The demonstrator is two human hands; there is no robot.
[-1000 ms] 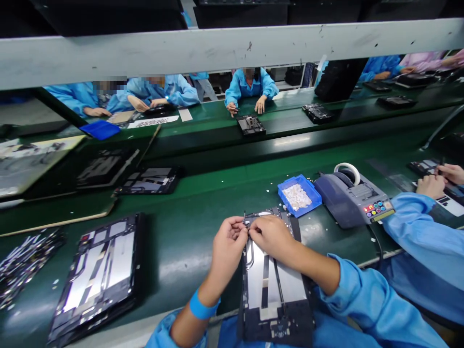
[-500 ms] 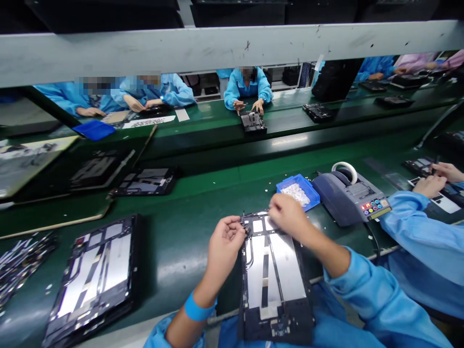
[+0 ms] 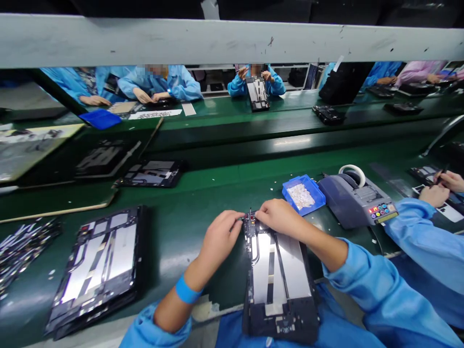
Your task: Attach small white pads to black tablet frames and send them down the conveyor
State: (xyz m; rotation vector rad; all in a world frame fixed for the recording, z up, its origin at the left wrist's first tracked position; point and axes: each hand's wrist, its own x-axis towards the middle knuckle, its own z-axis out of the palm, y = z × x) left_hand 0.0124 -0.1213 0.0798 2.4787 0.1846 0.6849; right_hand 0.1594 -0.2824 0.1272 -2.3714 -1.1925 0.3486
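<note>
Tablet chassis (image 3: 277, 275) lies lengthwise on green surface (image 3: 188, 237). Left hand (image 3: 219, 237) and right hand (image 3: 279, 217), fingers curled, pinch at its far edge; pinched part too small to identify.

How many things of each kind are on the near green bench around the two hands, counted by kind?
Open tablet frames: 2, one under the left hand and right hand, one further left
Blue parts trays: 1
Tape dispensers: 1
Total: 4
</note>
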